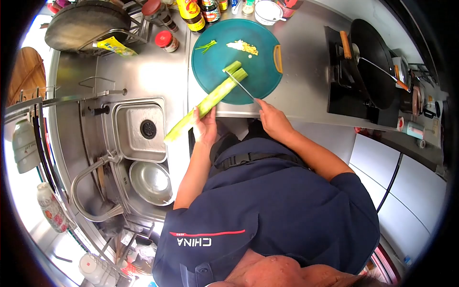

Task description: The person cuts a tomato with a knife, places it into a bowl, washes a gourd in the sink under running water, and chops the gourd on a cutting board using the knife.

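My left hand [204, 128] holds a long, pale green vegetable stalk [210, 101] near its middle. The stalk's upper end rests on a round teal cutting board [263, 76]; its lower end sticks out past the counter edge. My right hand [275, 120] grips a knife [242, 88] at the board's lower edge, and the thin blade lies across the stalk's upper end. A shorter green piece [233, 67] sits just beyond the blade. Farther up the board are chopped pale bits [245, 47] and a few thin green strips [206, 46].
A double sink [141, 129] with a metal bowl [150, 182] is on the left. Bottles [191, 16], a red-lidded jar [167, 41] and a white bowl [267, 12] stand behind and beside the board. A black wok [373, 67] sits on the stove at right.
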